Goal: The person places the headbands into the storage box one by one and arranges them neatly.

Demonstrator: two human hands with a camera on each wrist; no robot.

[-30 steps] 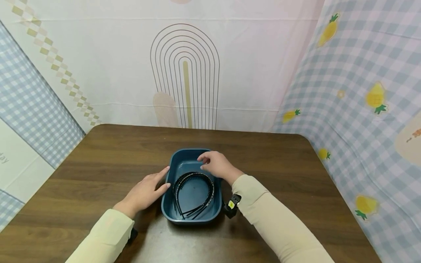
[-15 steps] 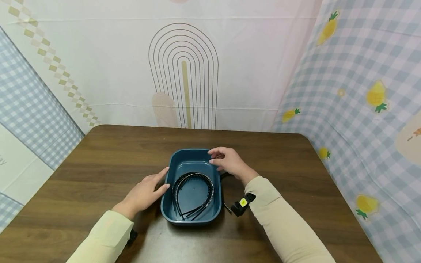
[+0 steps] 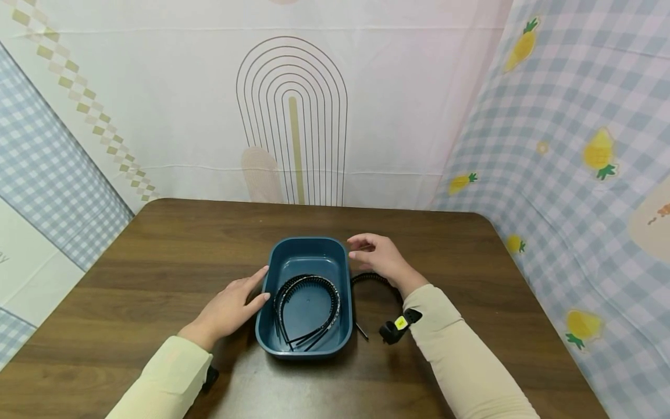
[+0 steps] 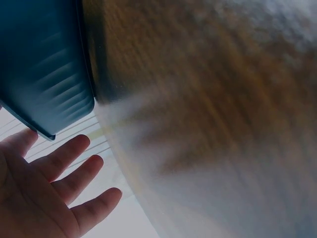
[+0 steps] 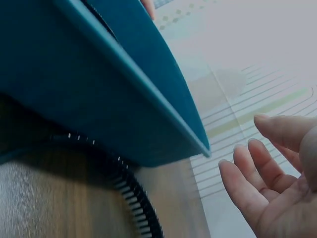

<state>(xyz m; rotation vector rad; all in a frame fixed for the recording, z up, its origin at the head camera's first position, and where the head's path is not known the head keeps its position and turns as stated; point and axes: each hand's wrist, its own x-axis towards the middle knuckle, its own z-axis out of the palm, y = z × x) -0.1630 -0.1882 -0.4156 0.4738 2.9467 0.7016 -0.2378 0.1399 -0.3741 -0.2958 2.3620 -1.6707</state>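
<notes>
A dark blue plastic tub (image 3: 306,247) stands in the middle of the brown table (image 3: 157,244). Several thin black toothed headbands (image 3: 309,302) lie inside it. Another black toothed headband (image 3: 369,278) lies on the table just right of the tub, also seen under the tub's wall in the right wrist view (image 5: 133,196). My left hand (image 3: 230,302) rests flat with straight fingers against the tub's left wall (image 4: 44,74). My right hand (image 3: 377,256) hovers beside the tub's far right corner, above the loose headband, fingers relaxed (image 5: 267,178) and holding nothing.
Printed cloth backdrops close the table in at the back, left and right. A small black wrist device with a yellow tag (image 3: 398,326) sits on my right sleeve. Bare table surface lies left of the tub and toward the front edge.
My right hand has withdrawn from over the tub to its right side, uncovering the loose headband on the table. The left hand and the tub have not moved.
</notes>
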